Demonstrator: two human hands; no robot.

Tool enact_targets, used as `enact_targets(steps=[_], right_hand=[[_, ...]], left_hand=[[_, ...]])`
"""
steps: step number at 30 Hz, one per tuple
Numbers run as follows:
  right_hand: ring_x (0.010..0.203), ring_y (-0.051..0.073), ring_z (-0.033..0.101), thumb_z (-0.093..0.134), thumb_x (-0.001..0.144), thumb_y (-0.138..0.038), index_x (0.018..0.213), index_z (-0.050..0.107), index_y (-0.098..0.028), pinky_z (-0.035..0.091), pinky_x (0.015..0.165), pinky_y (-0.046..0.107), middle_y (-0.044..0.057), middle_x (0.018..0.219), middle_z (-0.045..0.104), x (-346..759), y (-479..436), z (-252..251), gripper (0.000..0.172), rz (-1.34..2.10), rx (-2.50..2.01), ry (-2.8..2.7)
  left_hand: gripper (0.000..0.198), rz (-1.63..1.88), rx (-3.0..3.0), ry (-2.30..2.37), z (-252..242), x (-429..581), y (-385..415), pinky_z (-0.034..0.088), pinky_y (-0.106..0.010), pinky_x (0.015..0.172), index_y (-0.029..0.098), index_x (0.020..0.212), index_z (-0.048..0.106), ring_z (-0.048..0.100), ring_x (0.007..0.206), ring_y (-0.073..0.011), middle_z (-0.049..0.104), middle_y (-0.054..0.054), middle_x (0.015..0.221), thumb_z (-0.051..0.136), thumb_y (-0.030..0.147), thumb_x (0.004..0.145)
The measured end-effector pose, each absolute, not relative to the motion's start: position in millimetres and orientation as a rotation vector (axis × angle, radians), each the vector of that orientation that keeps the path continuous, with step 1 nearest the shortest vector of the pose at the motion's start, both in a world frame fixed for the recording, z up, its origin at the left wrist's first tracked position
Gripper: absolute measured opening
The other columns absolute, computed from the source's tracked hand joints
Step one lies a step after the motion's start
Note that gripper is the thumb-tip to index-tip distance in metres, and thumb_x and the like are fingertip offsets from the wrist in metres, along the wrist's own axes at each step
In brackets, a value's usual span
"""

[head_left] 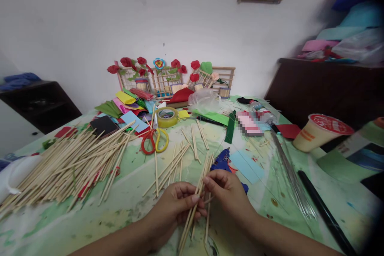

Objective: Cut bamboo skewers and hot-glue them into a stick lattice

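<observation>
Lower centre of frame: left hand (pixel 175 208) and right hand (pixel 229 192) both pinched one small bundle of sticks (pixel 185 232) just above the counter (pixel 120 216). The grip looked fingertip-only, so uneven ends might slide out and get lost among the loose sticks (pixel 168 168) beyond.

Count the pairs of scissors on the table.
1: the metal scissors with one red and one yellow plastic handle lie beside the yellow tape roll, beyond the held thin wooden sticks. More may hide under paper scraps.
</observation>
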State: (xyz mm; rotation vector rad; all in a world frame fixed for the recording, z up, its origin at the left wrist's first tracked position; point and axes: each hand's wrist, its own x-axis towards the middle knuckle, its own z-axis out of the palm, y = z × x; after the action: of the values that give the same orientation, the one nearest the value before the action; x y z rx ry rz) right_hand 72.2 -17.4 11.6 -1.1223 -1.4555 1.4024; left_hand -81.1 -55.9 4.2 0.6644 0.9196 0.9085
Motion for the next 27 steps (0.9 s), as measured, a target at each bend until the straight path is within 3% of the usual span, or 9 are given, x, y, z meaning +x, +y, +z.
enact_targets(steps=[27], right_hand=[[0.053, 0.012, 0.056, 0.06, 0.074, -0.04, 0.065, 0.058, -0.016, 0.044, 0.052, 0.023, 0.0, 0.057, 0.061, 71.8, -18.0, 9.5, 0.025, 1.403, -1.114, -1.448]], left_hand=[[0.02, 0.891, 0.693, 0.932, 3.3, -82.3, -56.7, 0.045, -0.021, 0.056, 0.011, 0.07, 0.063, 0.062, 0.059, -0.0125, 0.064, -0.005, 0.065, 0.075, 0.026, 0.062]])
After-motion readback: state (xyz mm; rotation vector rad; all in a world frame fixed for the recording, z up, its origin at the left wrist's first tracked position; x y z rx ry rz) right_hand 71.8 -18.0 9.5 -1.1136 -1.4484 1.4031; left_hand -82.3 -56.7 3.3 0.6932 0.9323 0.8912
